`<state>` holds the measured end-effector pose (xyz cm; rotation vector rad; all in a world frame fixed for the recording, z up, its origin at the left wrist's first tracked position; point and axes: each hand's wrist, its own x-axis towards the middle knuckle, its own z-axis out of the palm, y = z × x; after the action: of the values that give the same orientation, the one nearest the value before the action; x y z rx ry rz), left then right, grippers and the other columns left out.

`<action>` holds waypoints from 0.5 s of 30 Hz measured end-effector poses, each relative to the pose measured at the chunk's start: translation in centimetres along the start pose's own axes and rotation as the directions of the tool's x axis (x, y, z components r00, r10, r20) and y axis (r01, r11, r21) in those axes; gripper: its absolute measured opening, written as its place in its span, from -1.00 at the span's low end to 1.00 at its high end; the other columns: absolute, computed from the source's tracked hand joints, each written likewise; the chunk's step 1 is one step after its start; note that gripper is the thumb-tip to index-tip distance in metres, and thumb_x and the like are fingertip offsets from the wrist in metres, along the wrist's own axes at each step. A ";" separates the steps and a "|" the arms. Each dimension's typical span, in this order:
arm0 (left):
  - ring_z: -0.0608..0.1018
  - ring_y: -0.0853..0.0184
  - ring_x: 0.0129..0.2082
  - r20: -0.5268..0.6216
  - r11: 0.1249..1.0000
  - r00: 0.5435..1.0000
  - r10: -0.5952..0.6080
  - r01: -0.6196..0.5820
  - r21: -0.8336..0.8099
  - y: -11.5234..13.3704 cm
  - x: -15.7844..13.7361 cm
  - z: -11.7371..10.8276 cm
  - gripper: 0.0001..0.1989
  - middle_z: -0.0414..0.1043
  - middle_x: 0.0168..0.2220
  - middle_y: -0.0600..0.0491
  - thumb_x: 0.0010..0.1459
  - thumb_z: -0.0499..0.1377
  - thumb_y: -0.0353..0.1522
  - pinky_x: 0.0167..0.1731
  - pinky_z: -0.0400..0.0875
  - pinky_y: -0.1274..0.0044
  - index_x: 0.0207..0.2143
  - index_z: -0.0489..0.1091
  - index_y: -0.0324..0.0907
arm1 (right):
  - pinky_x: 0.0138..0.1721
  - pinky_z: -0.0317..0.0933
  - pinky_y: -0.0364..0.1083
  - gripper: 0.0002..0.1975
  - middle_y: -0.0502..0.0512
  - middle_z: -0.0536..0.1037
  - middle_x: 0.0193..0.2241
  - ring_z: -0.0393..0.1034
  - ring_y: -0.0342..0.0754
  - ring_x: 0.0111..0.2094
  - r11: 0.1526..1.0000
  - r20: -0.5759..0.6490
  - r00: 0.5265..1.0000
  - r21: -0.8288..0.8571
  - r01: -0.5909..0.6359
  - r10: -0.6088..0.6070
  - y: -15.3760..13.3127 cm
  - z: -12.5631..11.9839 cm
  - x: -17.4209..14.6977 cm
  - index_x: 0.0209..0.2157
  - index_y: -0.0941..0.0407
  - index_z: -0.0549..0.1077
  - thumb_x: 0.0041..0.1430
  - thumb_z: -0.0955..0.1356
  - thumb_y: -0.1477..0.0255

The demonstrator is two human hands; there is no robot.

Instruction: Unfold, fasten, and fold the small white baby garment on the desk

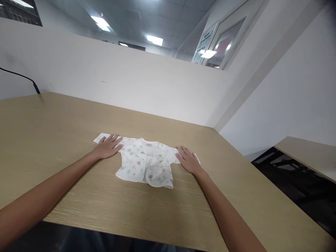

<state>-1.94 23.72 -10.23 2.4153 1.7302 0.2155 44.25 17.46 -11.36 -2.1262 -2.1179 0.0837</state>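
A small white baby shirt (132,161) with a green and brown print lies spread flat on the wooden table. Its front is open down the middle, and a neck label shows at the collar. My left hand (107,147) rests flat on the sleeve at the left, fingers stretched out. On the opposite sleeve lies my right hand (188,159), also flat with its fingers spread. Parts of both sleeves are hidden under the hands, while the cuffs stick out beyond them.
The light wooden table (78,203) runs back to a white partition wall (147,84). A black cable (34,84) hangs down at the far left. To the right, beyond the table's edge, stands another wooden surface (309,154) over a dark frame.
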 end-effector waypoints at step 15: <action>0.01 0.08 0.45 -0.139 0.992 0.983 0.124 -0.128 -0.022 2.4 -1.4 0.6 -0.27 -0.01 0.44 -0.13 0.37 -0.22 0.02 0.39 -0.10 0.19 0.35 0.18 -0.25 | 0.43 -0.13 0.15 -0.40 0.22 0.05 0.42 -0.09 0.07 0.44 0.905 -0.172 0.937 0.256 0.340 -0.303 -1.9 0.8 -1.9 0.40 0.19 0.14 0.43 0.07 0.27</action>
<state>-0.05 21.62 -10.33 2.5442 1.6145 0.4309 42.23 15.62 -12.02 -1.5607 -2.1966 0.1948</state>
